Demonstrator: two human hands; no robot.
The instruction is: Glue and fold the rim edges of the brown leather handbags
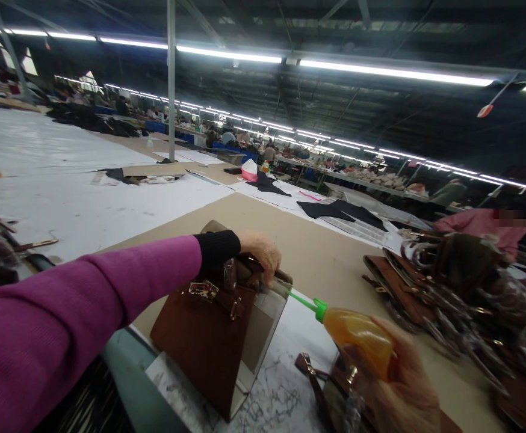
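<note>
A brown leather handbag (209, 343) stands upright on the table in front of me. My left hand (260, 252), in a purple sleeve with a black cuff, is closed over the bag's top edge near its handle. My right hand (402, 385) is wrapped round a yellow-orange squeeze bottle (357, 334) with a green cap and a long nozzle. The nozzle tip (292, 294) touches the bag's upper right edge, just below my left hand. A brown strap with a metal buckle (310, 370) lies under the bottle.
A pile of brown bags with wrapped handles (452, 282) lies at the right. Brown cardboard (317, 252) covers the table ahead; black cut pieces (339, 210) lie farther off. White sheeting (64, 198) spreads to the left. A person in pink (479, 225) sits at the far right.
</note>
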